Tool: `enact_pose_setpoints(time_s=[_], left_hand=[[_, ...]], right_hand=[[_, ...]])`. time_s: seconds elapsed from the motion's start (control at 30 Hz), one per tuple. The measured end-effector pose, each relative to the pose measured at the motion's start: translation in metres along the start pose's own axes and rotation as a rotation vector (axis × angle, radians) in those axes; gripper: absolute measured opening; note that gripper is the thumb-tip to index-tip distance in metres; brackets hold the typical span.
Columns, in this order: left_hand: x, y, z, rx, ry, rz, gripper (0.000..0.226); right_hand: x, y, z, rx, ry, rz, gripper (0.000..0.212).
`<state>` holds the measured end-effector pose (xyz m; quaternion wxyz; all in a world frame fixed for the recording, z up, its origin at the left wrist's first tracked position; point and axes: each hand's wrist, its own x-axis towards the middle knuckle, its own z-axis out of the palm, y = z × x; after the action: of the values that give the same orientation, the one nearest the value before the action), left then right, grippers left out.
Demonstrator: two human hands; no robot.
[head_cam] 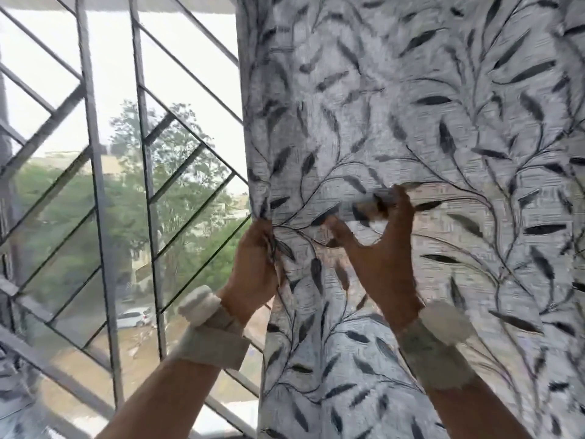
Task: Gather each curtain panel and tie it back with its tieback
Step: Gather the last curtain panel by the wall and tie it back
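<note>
Left hand (253,267) pinching curtain panel (427,122) edge at nine o'clock. Right hand (380,248) gripping a fabric fold, window grille (95,153) beyond.

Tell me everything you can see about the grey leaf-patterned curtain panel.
The grey woven curtain panel printed with dark leaves and thin vines hangs over the right side of the barred window. It is not tied; no tieback shows. The left hand grips its bunched left edge, and the right hand pinches a fold further in. The fabric puckers at both grips.

A home's upstairs window: leaf-print curtain (411,122), metal grille (95,153), street below.
</note>
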<state>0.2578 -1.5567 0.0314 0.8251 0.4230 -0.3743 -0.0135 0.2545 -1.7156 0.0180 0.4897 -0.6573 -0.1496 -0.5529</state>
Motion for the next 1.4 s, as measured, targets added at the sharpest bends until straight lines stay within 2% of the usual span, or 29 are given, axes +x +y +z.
enact_pose_setpoints(time_s=[0.07,0.1,0.13,0.23,0.27,0.3,0.4,0.5,0.53,0.63,0.7,0.77,0.87,0.93,1.03,1.1,1.13,1.17,1.23,1.3,1.33,1.4], left_hand=[[0.004,0.002,0.004,-0.073,-0.093,-0.004,0.033],[0.005,0.001,0.007,-0.113,-0.142,-0.008,0.036],[0.005,0.0,0.005,-0.088,-0.11,-0.008,0.038],[0.012,-0.007,-0.018,0.195,0.292,-0.007,0.026],[0.012,-0.006,-0.024,0.381,0.381,0.039,0.023],[0.011,-0.005,-0.026,0.55,0.393,0.087,0.023],[0.006,0.002,-0.013,0.928,0.43,0.252,0.031],[-0.006,0.009,0.005,1.593,0.464,0.459,0.024],[-0.01,0.01,0.008,1.698,0.456,0.508,0.017],[-0.014,0.01,0.019,1.881,0.49,0.387,0.01],[-0.015,0.008,0.021,1.962,0.466,0.343,0.012],[-0.015,0.005,0.019,1.961,0.406,0.328,0.013],[-0.015,-0.005,0.011,1.939,0.212,0.257,0.016],[-0.019,-0.007,0.009,1.93,0.119,0.177,0.023],[-0.035,0.002,0.007,1.934,-0.096,-0.057,0.021],[-0.046,0.016,0.005,1.912,-0.24,-0.291,0.047],[-0.048,0.024,0.004,1.853,-0.213,-0.295,0.054],[-0.048,0.032,0.008,1.746,-0.115,-0.215,0.056],[-0.032,0.038,0.01,1.497,0.166,0.025,0.069],[-0.007,0.031,0.014,1.35,0.28,0.044,0.092],[0.005,0.025,0.017,1.34,0.316,0.019,0.092],[0.023,0.01,0.018,1.405,0.469,0.005,0.069]], right_hand=[[0.005,0.0,0.007,0.237,-0.121,0.219,0.099],[0.009,0.001,0.012,0.353,-0.17,0.286,0.09],[0.011,0.0,0.015,0.424,-0.183,0.316,0.076],[0.014,-0.003,0.023,0.391,-0.015,0.236,0.025],[0.014,-0.001,0.022,0.349,0.059,0.182,0.013],[0.012,-0.001,0.021,0.313,0.118,0.127,0.007],[0.004,-0.007,0.016,0.145,0.151,-0.1,0.012],[-0.006,-0.015,0.014,0.011,-0.005,-0.215,0.01],[-0.009,-0.016,0.015,0.013,-0.064,-0.214,0.009],[-0.016,-0.021,0.018,0.049,-0.159,-0.171,0.024],[-0.019,-0.022,0.022,0.011,-0.156,-0.206,0.015],[-0.022,-0.023,0.028,0.002,-0.181,-0.215,0.01],[-0.026,-0.023,0.036,0.015,-0.226,-0.202,0.017],[-0.027,-0.021,0.038,0.079,-0.278,-0.125,0.02],[-0.024,-0.014,0.038,0.046,-0.328,-0.13,0.012],[-0.022,-0.006,0.037,-0.044,-0.328,-0.213,0.011],[-0.022,-0.002,0.037,-0.063,-0.336,-0.234,0.014],[-0.023,0.001,0.036,-0.064,-0.351,-0.243,0.018],[-0.028,0.004,0.039,-0.054,-0.358,-0.269,0.02],[-0.035,0.004,0.046,-0.03,-0.384,-0.272,0.017],[-0.038,0.003,0.049,-0.012,-0.395,-0.265,0.016],[-0.04,0.004,0.055,0.019,-0.407,-0.249,0.018]])
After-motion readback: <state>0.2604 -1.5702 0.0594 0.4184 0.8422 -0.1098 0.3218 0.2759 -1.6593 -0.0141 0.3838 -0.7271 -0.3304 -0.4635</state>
